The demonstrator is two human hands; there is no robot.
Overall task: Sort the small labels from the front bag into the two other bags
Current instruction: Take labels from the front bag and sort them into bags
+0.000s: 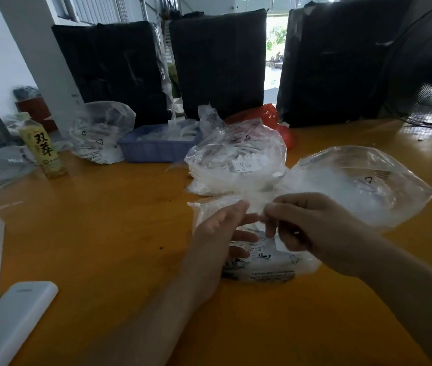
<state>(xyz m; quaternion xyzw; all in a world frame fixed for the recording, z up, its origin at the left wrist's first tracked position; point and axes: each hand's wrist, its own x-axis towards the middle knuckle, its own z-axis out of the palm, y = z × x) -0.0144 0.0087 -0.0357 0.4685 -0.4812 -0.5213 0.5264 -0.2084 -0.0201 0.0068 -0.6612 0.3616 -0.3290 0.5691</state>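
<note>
The front bag (265,268), clear plastic with small white labels inside, lies on the yellow table (104,220) under both hands. My left hand (222,228) reaches into its mouth, fingers spread and fairly straight. My right hand (304,223) hovers over the bag with fingers curled, pinching what looks like a small label; blur hides the detail. Behind stands a full clear bag of labels (236,165). To the right lies a puffed, nearly empty clear bag (362,183).
A blue tray (154,149) of white items, another clear bag (98,133), a yellow drink bottle (43,149) and a red bag (278,122) sit further back. Three black wrapped bundles (217,64) line the far edge. A white flat device (11,318) lies front left; a fan (431,101) stands right.
</note>
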